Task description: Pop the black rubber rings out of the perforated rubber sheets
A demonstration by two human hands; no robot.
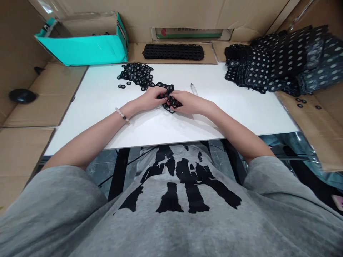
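Observation:
A crumpled black sheet dotted with round holes or pale spots (169, 86) is bunched up above the white table. My left hand (152, 97) grips its left side with bent fingers. From the right, my right hand (190, 102) pinches the same sheet, and the two hands almost touch. Fingers and folds hide part of it. Just beyond my left hand lies a heap of small black rings (138, 73), with a few loose ones at its near edge. Behind my right hand is a clear pen (193, 89) with a dark tip.
Across the white tabletop (241, 114), a turquoise box (83, 50) stands at the back left. A black perforated block (173, 52) lies at the back on cardboard. Stacked dotted black sheets (281, 57) fill the back right. A black rounded object (23, 95) sits far left. Cardboard walls surround the table.

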